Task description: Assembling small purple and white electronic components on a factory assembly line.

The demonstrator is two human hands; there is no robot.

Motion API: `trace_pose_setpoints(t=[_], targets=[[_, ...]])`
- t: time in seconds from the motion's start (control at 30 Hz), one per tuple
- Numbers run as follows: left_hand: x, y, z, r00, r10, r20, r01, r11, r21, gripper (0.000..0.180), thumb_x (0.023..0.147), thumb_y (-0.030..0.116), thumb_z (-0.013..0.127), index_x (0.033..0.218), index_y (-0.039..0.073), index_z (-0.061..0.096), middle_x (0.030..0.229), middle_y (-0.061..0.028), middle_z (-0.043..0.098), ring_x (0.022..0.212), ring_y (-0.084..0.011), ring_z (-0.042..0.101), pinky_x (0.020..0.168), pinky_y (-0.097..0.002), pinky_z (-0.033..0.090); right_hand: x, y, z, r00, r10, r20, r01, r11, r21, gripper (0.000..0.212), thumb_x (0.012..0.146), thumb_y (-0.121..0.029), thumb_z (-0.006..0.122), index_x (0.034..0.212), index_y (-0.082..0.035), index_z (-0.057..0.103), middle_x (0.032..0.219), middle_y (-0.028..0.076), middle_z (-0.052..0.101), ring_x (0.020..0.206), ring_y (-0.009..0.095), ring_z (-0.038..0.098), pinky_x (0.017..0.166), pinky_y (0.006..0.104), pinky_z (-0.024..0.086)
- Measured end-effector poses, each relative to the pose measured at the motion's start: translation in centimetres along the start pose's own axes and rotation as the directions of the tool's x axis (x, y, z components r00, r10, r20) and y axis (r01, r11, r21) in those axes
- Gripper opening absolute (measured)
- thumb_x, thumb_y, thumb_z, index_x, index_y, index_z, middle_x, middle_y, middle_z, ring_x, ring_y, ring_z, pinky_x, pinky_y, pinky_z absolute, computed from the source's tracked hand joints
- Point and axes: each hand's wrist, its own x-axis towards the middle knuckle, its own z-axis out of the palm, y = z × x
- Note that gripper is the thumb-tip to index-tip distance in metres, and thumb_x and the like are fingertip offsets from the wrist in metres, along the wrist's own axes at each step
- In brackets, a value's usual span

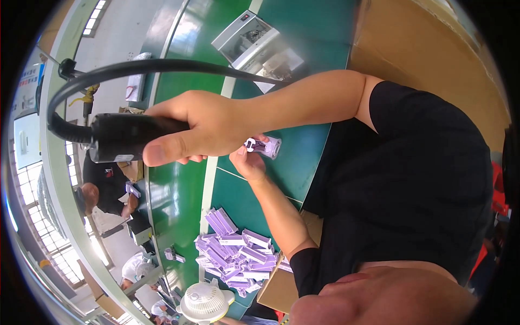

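Note:
My right hand (208, 122) is wrapped round a black corded electric screwdriver (122, 135). A thick black cord loops from the tool's end back over my forearm; its working end is hidden behind the hand. Below it, over the green table, my left hand (249, 164) grips a small pale purple plastic housing (272, 147) between thumb and fingers. Dark parts and a white piece show inside the housing. My right hand partly covers the view of the left fingers. A heap of similar purple housings (238, 254) lies on the table near my left forearm.
A screw feeder box (246, 40) stands on the table past my right forearm. A white fan (203, 302) sits beyond the heap, near a cardboard box (279, 290). A green belt (179, 189) runs alongside the table, with co-workers (105, 187) on its far side.

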Motion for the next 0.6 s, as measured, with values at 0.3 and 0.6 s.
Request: trace_pose_setpoints(t=[0.3, 0.6], targets=[[-0.1, -0.1, 0.1, 0.999, 0.026, -0.034, -0.027, 0.999, -0.024, 0.044, 0.097, 0.039, 0.057, 0.098, -0.004, 0.061, 0.088, -0.0232, 0.067, 0.081, -0.034, 0.065, 0.076, -0.0459, 0.054, -0.8, 1.8, -0.4, 1.0, -0.008, 0.024, 0.009, 1.0, -0.016, 0.068, 0.09, -0.073, 0.072, 0.107, -0.007, 0.07, 0.077, 0.0, 0.064, 0.067, 0.011, 0.063, 0.06, 0.027, 0.05], [0.0, 0.1, 0.2, 1.0, 0.024, -0.013, -0.025, 0.998, -0.052, 0.045, 0.098, 0.039, 0.057, 0.096, -0.005, 0.062, 0.087, -0.0236, 0.067, 0.081, -0.0342, 0.065, 0.077, -0.0462, 0.054, -0.7, 2.0, -0.7, 1.0, 0.003, -0.029, -0.002, 1.0, 0.024, 0.067, 0.091, -0.072, 0.072, 0.102, -0.007, 0.069, 0.075, 0.0, 0.063, 0.066, 0.011, 0.062, 0.06, 0.0271, 0.05]])
